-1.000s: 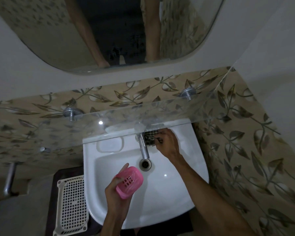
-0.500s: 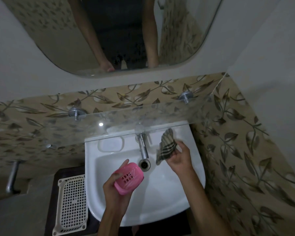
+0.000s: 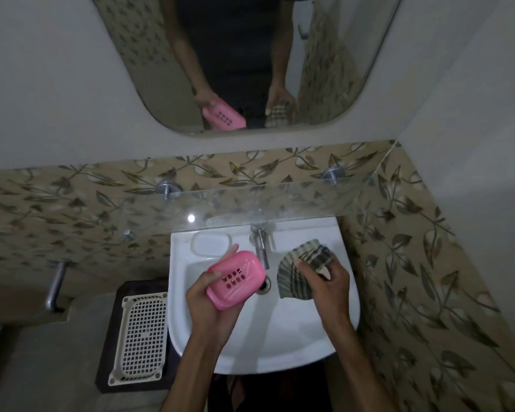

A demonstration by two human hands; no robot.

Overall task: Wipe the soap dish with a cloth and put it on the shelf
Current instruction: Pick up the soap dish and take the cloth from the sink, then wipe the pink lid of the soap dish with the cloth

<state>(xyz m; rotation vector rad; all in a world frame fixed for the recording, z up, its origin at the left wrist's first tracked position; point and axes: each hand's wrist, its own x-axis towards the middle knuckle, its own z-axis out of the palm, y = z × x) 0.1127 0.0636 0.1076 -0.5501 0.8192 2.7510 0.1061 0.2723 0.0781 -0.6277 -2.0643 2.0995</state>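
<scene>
The left hand (image 3: 211,301) is gripping the pink soap dish (image 3: 235,279) from below and the side, its fingers curled round the near left edge and one fingertip showing past the far rim, so that the dish is being held tilted above the white sink (image 3: 280,346), its slotted base turned up toward the camera. The right hand (image 3: 324,288) is clutching a striped cloth (image 3: 298,273), the fingers curling over its bunched upper part while the loose lower edge is fanning out over the basin. The cloth and the dish are sitting apart, with the metal tap (image 3: 260,248) showing between them. The basin is holding no loose object; its drain (image 3: 265,285) is peeking out just beside the dish's right end, and a moulded soap recess (image 3: 210,243) is lying on the sink's back ledge, left of the tap. Above the sink, a glass shelf (image 3: 295,200) is running along the leaf-patterned tiles on two metal brackets. The mirror (image 3: 244,55) is reflecting both hands with the dish and the cloth. Left of the sink, a cream perforated tray (image 3: 140,337) is resting on a dark stand.
</scene>
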